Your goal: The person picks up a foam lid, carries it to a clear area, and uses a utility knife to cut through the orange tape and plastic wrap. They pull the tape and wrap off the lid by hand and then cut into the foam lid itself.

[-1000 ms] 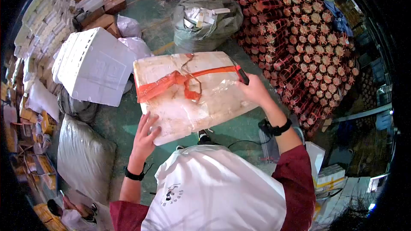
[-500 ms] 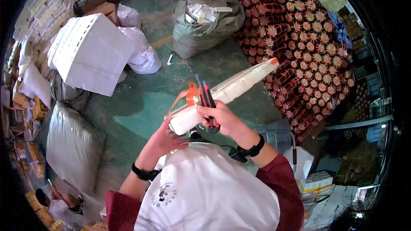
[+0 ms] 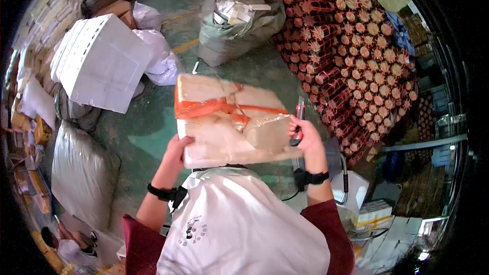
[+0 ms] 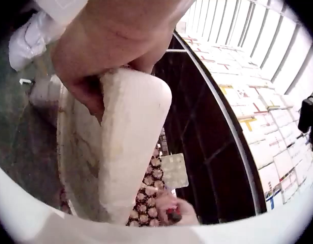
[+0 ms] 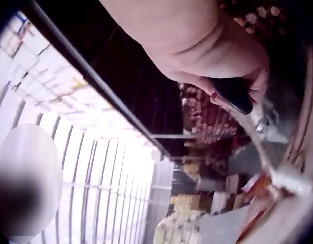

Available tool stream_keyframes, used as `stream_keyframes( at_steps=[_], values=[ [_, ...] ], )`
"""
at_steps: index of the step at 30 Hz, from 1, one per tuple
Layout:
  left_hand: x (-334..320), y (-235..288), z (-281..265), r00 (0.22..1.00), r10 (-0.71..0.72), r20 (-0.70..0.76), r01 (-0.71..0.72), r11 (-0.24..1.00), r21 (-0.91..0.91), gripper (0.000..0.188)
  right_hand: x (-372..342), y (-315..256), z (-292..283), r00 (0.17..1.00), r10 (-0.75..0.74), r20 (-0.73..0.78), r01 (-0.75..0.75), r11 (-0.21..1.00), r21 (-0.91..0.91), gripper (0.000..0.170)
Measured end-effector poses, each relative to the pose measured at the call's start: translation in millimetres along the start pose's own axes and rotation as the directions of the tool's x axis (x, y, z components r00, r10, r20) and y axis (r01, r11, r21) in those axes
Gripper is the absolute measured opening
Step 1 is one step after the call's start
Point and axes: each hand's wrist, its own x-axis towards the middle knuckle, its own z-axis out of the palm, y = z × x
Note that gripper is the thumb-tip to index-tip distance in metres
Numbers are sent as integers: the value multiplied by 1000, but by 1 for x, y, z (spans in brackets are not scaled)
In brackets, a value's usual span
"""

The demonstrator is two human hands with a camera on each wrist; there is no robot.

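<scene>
- And here's the white foam panel (image 3: 219, 140), up in the air above the green floor (image 3: 150, 130), just in front of the white shirt (image 3: 244, 219), broad face turned up!
- Orange tape (image 3: 201, 108) runs across that face from the left edge to the right, crumpled in the middle.
- Left hand (image 3: 177, 152) grasps the panel at its left edge, thumb over the top.
- Right hand (image 3: 309, 136), by the right edge, clutches a red-and-black knife (image 3: 296, 136); a shiny clear strip (image 3: 270, 119) reaches toward its fingers, whether pinched I can't tell.
- Beyond, on the floor, a grey-green sack (image 3: 224, 43) brims with white scraps.
- White foam boxes (image 3: 109, 69) lie left, red net sacks (image 3: 351, 61) heap up right.
- Lower left, another person (image 3: 69, 248)!
</scene>
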Motion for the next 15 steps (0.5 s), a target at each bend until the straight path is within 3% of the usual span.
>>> stream_keyframes(
  at_steps=[1,2,3,4,5,6,9,11,12,14,15],
  values=[
    [-4,0,-6,997,69,-36,-65,992,112,53,9,-5,-21,995,24,-96,-23,1000,11,20],
    [-8,2,-10,987,147,-62,-130,966,224,57,26,-9,-54,976,-99,-195,73,988,-135,19],
    [-13,3,-16,984,170,-52,-158,970,184,59,34,-18,-79,934,-287,-214,225,936,-272,18],
    [-19,6,-22,980,192,-41,-184,972,147,61,34,-27,-97,807,-469,-359,302,850,-432,13],
    [-22,13,-24,975,219,-30,-214,971,108,63,26,-34,-103,751,-574,-326,375,777,-505,19],
    [-27,22,-17,968,244,-53,-237,964,121,60,16,-39,-99,691,-669,-276,437,690,-577,27],
    [-33,40,-6,936,343,-78,-315,917,243,54,-15,-13,-20,714,-693,-102,431,549,-716,31],
    [-29,35,-1,905,423,-46,-384,860,337,59,-18,23,28,782,-605,149,505,477,-719,32],
    [-29,29,9,879,477,-17,-438,820,369,60,-15,46,49,782,-567,259,577,503,-644,25],
    [-32,20,24,863,503,37,-466,768,439,63,-5,87,96,653,-625,428,730,367,-577,18],
    [-34,20,34,844,536,21,-416,630,656,66,8,105,108,573,-646,505,804,322,-500,20]
  ],
)
